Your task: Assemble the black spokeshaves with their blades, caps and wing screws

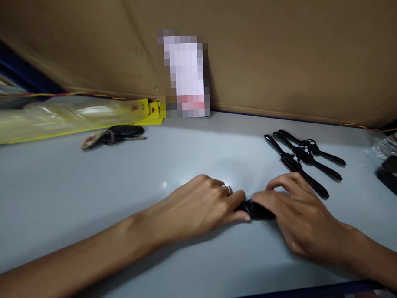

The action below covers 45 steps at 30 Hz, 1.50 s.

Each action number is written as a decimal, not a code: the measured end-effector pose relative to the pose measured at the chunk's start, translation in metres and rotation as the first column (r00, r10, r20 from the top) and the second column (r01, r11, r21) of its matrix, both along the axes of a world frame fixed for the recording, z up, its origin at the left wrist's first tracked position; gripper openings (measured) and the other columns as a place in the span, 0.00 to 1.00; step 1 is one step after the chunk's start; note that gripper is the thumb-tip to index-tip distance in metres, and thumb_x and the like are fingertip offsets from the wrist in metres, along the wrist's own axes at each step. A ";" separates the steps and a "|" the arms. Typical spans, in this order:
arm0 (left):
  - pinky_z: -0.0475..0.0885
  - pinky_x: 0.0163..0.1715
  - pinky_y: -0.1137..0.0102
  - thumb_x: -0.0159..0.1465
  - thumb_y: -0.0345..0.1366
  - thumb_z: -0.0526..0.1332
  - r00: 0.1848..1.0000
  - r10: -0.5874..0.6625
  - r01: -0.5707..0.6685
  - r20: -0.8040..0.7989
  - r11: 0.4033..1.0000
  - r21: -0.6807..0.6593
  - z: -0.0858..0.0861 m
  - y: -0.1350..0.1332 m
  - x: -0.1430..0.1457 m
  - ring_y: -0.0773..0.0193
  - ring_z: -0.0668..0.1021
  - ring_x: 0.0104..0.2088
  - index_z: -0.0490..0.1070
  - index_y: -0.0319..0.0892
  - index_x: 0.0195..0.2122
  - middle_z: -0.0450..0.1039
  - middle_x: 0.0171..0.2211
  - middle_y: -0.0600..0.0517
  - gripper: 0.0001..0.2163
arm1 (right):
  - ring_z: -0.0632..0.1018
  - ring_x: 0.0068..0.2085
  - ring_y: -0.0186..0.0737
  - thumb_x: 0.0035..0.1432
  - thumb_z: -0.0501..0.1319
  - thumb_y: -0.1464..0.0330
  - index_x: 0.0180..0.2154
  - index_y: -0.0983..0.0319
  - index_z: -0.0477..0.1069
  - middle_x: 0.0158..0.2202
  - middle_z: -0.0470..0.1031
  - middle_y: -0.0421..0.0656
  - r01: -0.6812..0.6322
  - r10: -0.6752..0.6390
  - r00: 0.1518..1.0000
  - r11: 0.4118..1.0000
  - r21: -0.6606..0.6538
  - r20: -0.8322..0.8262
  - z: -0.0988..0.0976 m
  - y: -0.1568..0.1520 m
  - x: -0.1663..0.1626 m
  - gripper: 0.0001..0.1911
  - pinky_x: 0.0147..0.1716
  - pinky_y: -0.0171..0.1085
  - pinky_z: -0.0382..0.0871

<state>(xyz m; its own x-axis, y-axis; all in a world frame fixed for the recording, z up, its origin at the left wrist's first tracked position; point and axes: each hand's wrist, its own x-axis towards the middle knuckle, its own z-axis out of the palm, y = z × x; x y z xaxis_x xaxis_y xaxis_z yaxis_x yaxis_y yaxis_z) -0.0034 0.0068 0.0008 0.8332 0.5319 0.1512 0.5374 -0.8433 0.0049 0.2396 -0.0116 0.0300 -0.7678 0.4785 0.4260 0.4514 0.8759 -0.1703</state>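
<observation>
A black spokeshave (261,213) lies low over the table between my hands, and only its middle part shows. My left hand (208,203), with a ring on one finger, is closed around its left end, thumb along the near side. Bent over the middle and right part of the same tool, my right hand (303,215) has its fingers closed against it. Its fingertips are partly hidden, and the tool's right handle is out of sight. Just beyond my right hand lie three more black spokeshaves (306,155), side by side at a slant.
Keys with a black fob (128,130) rest at the left, near yellow cards in clear plastic (86,114). A blurred-out upright item (187,75) leans on the cardboard wall (279,46). At the right edge are a clear bottle (395,144) and a dark flat object (395,177).
</observation>
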 end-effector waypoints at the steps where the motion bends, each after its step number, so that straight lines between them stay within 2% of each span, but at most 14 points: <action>1: 0.47 0.22 0.64 0.77 0.50 0.41 1.000 0.000 0.000 0.003 1.000 0.001 0.000 0.000 0.000 0.64 0.68 0.17 0.69 0.42 0.34 0.71 0.20 0.53 0.25 | 0.71 0.42 0.43 0.60 0.50 0.86 0.48 0.67 0.69 0.34 0.78 0.42 -0.028 0.028 1.000 1.000 -0.007 -0.006 0.000 0.000 0.000 0.19 0.44 0.43 0.62; 5: 0.47 0.21 0.63 0.78 0.49 0.40 1.000 -0.009 0.009 0.015 1.000 0.008 -0.001 0.000 -0.001 0.65 0.68 0.16 0.68 0.42 0.33 0.71 0.20 0.53 0.25 | 0.71 0.41 0.43 0.61 0.49 0.85 0.47 0.66 0.70 0.32 0.77 0.43 0.030 -0.030 0.999 1.000 -0.001 -0.017 0.001 0.000 -0.001 0.19 0.43 0.42 0.63; 8: 0.48 0.21 0.63 0.78 0.50 0.40 1.000 -0.005 0.005 0.029 1.000 0.000 -0.001 0.000 -0.001 0.66 0.67 0.16 0.68 0.42 0.32 0.70 0.20 0.54 0.26 | 0.71 0.41 0.43 0.61 0.49 0.85 0.46 0.65 0.72 0.32 0.77 0.43 -0.031 0.030 0.999 0.999 -0.035 -0.018 0.001 0.000 -0.002 0.19 0.43 0.42 0.64; 11: 0.49 0.21 0.64 0.77 0.50 0.41 0.999 -0.009 0.009 0.038 1.000 -0.016 -0.001 0.000 -0.001 0.66 0.67 0.16 0.69 0.42 0.32 0.70 0.20 0.54 0.26 | 0.71 0.40 0.43 0.59 0.49 0.85 0.44 0.66 0.73 0.32 0.77 0.44 0.007 -0.007 1.000 1.000 -0.012 -0.012 0.001 0.000 -0.001 0.19 0.42 0.43 0.64; 15: 0.49 0.21 0.64 0.78 0.50 0.39 0.999 -0.013 0.013 0.034 1.000 -0.008 0.000 0.000 -0.001 0.66 0.68 0.16 0.69 0.42 0.31 0.70 0.19 0.54 0.27 | 0.72 0.45 0.44 0.60 0.52 0.83 0.42 0.65 0.74 0.40 0.80 0.46 -0.039 0.039 0.999 0.997 -0.069 -0.003 0.002 0.001 0.002 0.16 0.46 0.44 0.67; 19: 0.48 0.21 0.64 0.77 0.50 0.39 1.000 -0.003 0.003 0.012 1.000 0.015 0.000 0.000 0.000 0.66 0.67 0.16 0.68 0.42 0.32 0.69 0.19 0.54 0.27 | 0.70 0.52 0.53 0.61 0.54 0.80 0.38 0.66 0.75 0.49 0.77 0.53 0.138 -0.138 0.986 0.990 0.009 0.090 0.002 0.003 0.006 0.12 0.49 0.51 0.67; 20: 0.48 0.21 0.64 0.77 0.50 0.39 1.000 -0.005 0.005 0.018 1.000 0.014 0.000 0.000 0.000 0.66 0.67 0.16 0.69 0.42 0.32 0.69 0.19 0.54 0.27 | 0.70 0.53 0.54 0.61 0.54 0.80 0.39 0.66 0.75 0.51 0.77 0.54 0.142 -0.144 0.983 0.990 0.019 0.112 0.002 0.003 0.006 0.12 0.50 0.51 0.67; 23: 0.50 0.21 0.64 0.78 0.50 0.39 0.999 -0.006 0.006 0.043 1.000 -0.001 0.001 0.000 0.000 0.66 0.67 0.16 0.69 0.42 0.32 0.70 0.20 0.54 0.27 | 0.69 0.56 0.55 0.58 0.55 0.82 0.40 0.65 0.76 0.53 0.75 0.54 0.049 -0.050 0.991 0.999 0.008 0.121 0.001 0.001 0.006 0.14 0.52 0.52 0.68; 27: 0.51 0.21 0.63 0.78 0.50 0.40 0.999 -0.001 0.002 0.038 1.000 -0.016 0.001 0.000 0.000 0.65 0.67 0.16 0.70 0.42 0.33 0.70 0.20 0.54 0.27 | 0.69 0.57 0.56 0.57 0.54 0.84 0.36 0.65 0.75 0.53 0.75 0.56 0.086 -0.091 0.989 0.995 0.054 0.119 0.001 0.000 0.006 0.14 0.52 0.54 0.69; 35: 0.47 0.21 0.63 0.77 0.49 0.38 1.000 -0.007 0.007 0.011 0.999 0.038 -0.001 0.000 -0.001 0.64 0.69 0.16 0.68 0.43 0.32 0.70 0.19 0.54 0.26 | 0.70 0.55 0.57 0.58 0.53 0.84 0.39 0.68 0.77 0.51 0.77 0.56 0.102 -0.112 0.990 0.989 0.110 0.086 0.004 -0.002 0.004 0.16 0.50 0.53 0.70; 39: 0.47 0.22 0.63 0.77 0.50 0.38 1.000 0.001 -0.001 0.008 0.999 0.041 -0.002 -0.001 -0.001 0.63 0.70 0.16 0.68 0.43 0.32 0.70 0.19 0.54 0.26 | 0.70 0.55 0.55 0.58 0.54 0.85 0.40 0.67 0.77 0.51 0.76 0.55 0.044 -0.050 0.996 0.996 0.071 0.080 0.002 -0.004 0.003 0.16 0.51 0.52 0.69; 41: 0.47 0.21 0.63 0.77 0.50 0.38 1.000 0.000 0.000 0.006 0.999 0.038 -0.002 -0.001 0.000 0.63 0.70 0.16 0.68 0.44 0.32 0.70 0.19 0.54 0.26 | 0.70 0.56 0.55 0.59 0.54 0.85 0.37 0.66 0.77 0.51 0.76 0.55 0.030 -0.035 0.995 0.998 0.056 0.091 0.001 -0.004 0.004 0.15 0.51 0.52 0.69; 45: 0.48 0.21 0.63 0.77 0.49 0.38 1.000 -0.004 0.004 0.004 0.999 0.040 -0.001 0.000 0.001 0.62 0.70 0.16 0.68 0.43 0.32 0.70 0.19 0.54 0.27 | 0.71 0.56 0.58 0.58 0.54 0.85 0.34 0.68 0.77 0.51 0.77 0.57 0.114 -0.125 0.988 0.987 0.110 0.093 0.001 -0.001 0.006 0.15 0.50 0.54 0.70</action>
<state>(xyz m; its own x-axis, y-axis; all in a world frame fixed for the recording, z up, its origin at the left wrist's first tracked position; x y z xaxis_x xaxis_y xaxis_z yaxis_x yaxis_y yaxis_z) -0.0027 0.0064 0.0003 0.8348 0.5219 0.1752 0.5340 -0.8451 -0.0269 0.2453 -0.0126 0.0309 -0.7485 0.5264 0.4033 0.5641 0.8252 -0.0301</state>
